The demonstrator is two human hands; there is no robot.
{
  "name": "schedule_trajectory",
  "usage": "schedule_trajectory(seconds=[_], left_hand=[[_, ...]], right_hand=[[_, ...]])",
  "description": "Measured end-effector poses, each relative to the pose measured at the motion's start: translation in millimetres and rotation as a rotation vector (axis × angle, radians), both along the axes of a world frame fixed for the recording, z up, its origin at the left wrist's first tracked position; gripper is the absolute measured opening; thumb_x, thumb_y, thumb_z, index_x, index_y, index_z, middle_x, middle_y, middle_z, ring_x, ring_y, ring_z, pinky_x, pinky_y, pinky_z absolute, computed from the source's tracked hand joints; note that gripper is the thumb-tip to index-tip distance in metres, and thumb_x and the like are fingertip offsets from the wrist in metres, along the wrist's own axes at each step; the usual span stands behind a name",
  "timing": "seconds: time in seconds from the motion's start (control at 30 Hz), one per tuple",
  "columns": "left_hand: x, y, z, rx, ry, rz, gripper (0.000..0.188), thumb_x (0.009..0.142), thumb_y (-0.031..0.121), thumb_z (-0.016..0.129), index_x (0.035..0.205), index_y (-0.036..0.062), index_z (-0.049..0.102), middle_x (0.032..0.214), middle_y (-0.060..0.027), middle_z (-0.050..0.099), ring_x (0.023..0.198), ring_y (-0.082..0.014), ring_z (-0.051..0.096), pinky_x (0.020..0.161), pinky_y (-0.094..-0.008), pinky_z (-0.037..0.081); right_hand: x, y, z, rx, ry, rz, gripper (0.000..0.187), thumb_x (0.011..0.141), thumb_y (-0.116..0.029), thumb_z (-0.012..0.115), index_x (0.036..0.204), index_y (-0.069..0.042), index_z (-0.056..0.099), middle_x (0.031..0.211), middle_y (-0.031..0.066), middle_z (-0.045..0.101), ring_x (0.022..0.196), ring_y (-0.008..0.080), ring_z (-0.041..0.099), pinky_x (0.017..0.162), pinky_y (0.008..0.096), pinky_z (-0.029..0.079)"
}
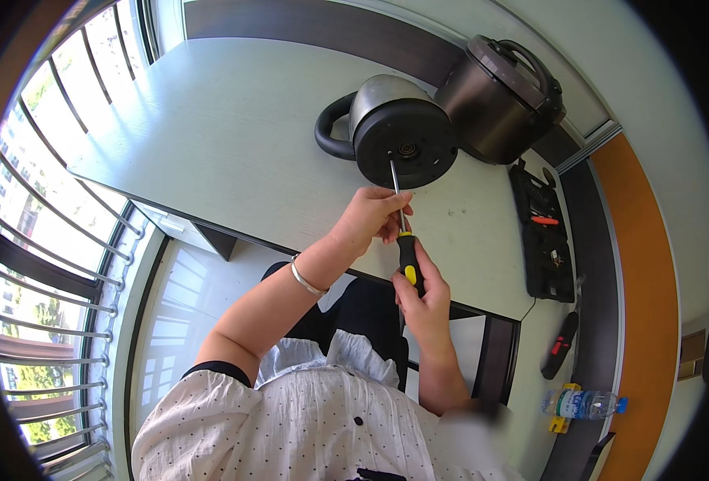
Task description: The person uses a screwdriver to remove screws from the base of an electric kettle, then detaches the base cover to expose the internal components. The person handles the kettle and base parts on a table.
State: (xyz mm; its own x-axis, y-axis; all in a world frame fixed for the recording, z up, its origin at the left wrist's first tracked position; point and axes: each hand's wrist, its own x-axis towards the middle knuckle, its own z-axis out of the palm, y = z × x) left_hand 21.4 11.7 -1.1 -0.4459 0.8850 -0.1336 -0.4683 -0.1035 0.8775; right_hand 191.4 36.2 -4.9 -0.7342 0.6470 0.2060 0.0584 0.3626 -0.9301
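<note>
An electric kettle [406, 164] with a steel body and black handle lies on its side on the table, its round black underside facing me. My right hand [425, 290] is wrapped round the black and yellow handle of a screwdriver [407, 255]. Its thin shaft points away from me, and the tip meets the kettle's base, left of the ringed connector at the centre. My left hand [377, 215] pinches the shaft partway along, just short of the kettle. Whether a screw sits under the tip is too small to tell.
Behind the kettle, to the right, stands a brown electric pressure cooker [499, 100]. An open black tool case [543, 232] lies at the table's right side. Nearer me are a black and red tool [560, 345] and a water bottle [583, 404]. A barred window [58, 321] fills the left.
</note>
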Motion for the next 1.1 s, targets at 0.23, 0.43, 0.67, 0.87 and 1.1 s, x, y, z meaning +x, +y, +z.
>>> schedule_trajectory(seconds=[0.23,0.43,0.67,0.87,1.1], left_hand=[[3,1,4,-0.062,0.044,0.110,0.029,0.090,0.024,0.059,0.079,-0.0028,0.058,0.062,-0.0096,0.059,0.043,-0.0118,0.049,0.041,-0.0241,0.038],[-4,0,4,-0.011,0.006,0.125,0.027,0.090,0.022,0.058,0.081,-0.0031,0.057,0.065,-0.0099,0.059,0.045,-0.0125,0.050,0.044,-0.0246,0.040],[-11,-7,2,0.022,0.000,0.100,0.027,0.091,0.022,0.056,0.085,-0.0037,0.059,0.067,-0.0094,0.060,0.048,-0.0122,0.051,0.047,-0.0243,0.039],[-17,-9,-1,0.092,-0.061,0.045,0.028,0.091,0.023,0.057,0.088,-0.0043,0.061,0.067,-0.0078,0.059,0.050,-0.0122,0.052,0.048,-0.0241,0.039],[-21,-12,6,-0.075,0.070,0.187,0.025,0.087,0.021,0.063,0.083,-0.0030,0.060,0.065,-0.0073,0.058,0.049,-0.0123,0.051,0.048,-0.0243,0.040]], right_hand=[[-3,-11,10,0.799,-0.265,-0.174,0.056,0.076,-0.004,0.061,0.129,0.002,0.044,0.087,0.0145,0.056,0.068,0.0294,0.060,0.056,0.0370,0.048],[-3,-8,6,0.496,0.037,-0.118,0.061,0.077,-0.001,0.060,0.134,0.000,0.038,0.094,0.0130,0.058,0.064,0.0205,0.057,0.053,0.0305,0.047],[-4,-10,18,-0.649,0.200,0.147,0.063,0.080,0.005,0.054,0.139,-0.001,0.032,0.099,0.0127,0.060,0.056,0.0056,0.048,0.043,0.0162,0.036],[-11,-16,0,0.323,0.073,-0.010,0.055,0.080,0.002,0.057,0.133,0.001,0.042,0.096,0.0155,0.060,0.069,0.0169,0.060,0.063,0.0240,0.048],[-15,-34,11,0.940,-0.279,-0.157,0.054,0.077,-0.006,0.060,0.129,-0.003,0.047,0.102,0.0149,0.055,0.071,0.0270,0.061,0.057,0.0337,0.050]])
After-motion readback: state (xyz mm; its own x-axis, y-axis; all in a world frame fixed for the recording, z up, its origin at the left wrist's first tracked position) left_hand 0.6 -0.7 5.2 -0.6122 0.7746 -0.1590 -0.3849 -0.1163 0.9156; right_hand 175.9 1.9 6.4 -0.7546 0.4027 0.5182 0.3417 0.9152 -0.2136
